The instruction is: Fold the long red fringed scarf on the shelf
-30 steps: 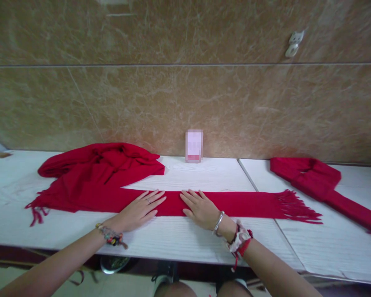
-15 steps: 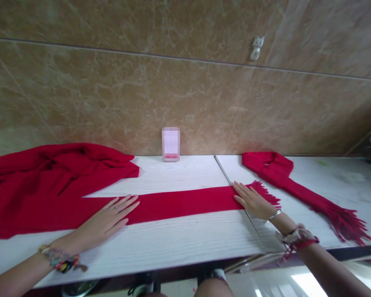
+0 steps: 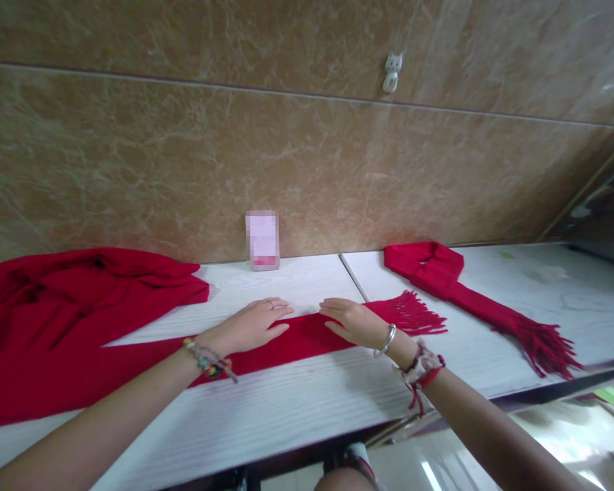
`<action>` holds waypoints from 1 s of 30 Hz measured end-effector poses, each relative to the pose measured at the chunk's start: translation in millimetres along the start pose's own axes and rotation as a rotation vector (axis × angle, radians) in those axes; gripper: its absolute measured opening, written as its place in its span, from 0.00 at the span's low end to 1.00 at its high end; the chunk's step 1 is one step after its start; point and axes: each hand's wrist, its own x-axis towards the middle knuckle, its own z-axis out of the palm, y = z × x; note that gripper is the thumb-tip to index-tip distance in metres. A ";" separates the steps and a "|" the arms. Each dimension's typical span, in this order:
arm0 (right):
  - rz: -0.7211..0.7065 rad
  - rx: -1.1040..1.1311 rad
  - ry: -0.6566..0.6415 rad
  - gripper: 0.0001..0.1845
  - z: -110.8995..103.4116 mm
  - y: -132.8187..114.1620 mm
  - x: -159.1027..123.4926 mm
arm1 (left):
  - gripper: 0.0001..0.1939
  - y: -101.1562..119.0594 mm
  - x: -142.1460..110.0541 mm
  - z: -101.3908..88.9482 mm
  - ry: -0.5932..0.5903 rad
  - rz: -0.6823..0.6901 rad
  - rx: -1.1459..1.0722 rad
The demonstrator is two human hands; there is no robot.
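Observation:
A long red scarf (image 3: 307, 337) lies in a flat folded strip across the white table, with its fringe at the right end and a loose, bunched heap at the left. My left hand (image 3: 253, 325) is over the strip's middle, fingers stretched to the right and thumb apart. Facing it, my right hand (image 3: 355, 322) is over the strip nearer the fringe, fingers out and slightly bent. Both hands hold nothing; whether they touch the cloth I cannot tell. A second red scarf (image 3: 484, 307), looped at its far end, lies to the right.
The white table (image 3: 266, 416) stands against a brown marbled wall (image 3: 184, 157). A pale card or box (image 3: 262, 239), blurred out, leans on the wall. Above hangs a small white cat-shaped hook (image 3: 392, 73). A seam runs between two table sections.
My hands first spread apart, the right sliding out to the fringe. Since then they have come closer together over the strip. The view has turned to the right.

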 end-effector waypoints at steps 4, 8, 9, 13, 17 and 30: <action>-0.016 0.040 -0.009 0.12 0.9 8.1 3.7 | 0.17 15.9 49.6 8.5 -0.067 -0.028 -0.102; 0.021 0.094 0.092 0.11 -1.2 17.3 -8.1 | 0.12 17.7 77.1 11.8 -0.143 -0.127 -0.220; 0.028 0.108 0.122 0.11 -2.8 18.4 -10.8 | 0.12 18.1 82.1 10.3 -0.187 -0.152 -0.248; 0.084 0.134 0.200 0.09 -12.5 19.9 -21.0 | 0.13 23.7 99.1 -1.3 -0.376 -0.201 -0.221; 0.117 0.099 0.182 0.09 -19.3 18.3 -29.3 | 0.13 30.7 111.7 -7.8 -0.469 -0.199 -0.165; 0.045 -0.024 -0.043 0.07 -20.3 -5.7 -29.7 | 0.10 30.5 114.7 1.8 -0.433 -0.203 -0.280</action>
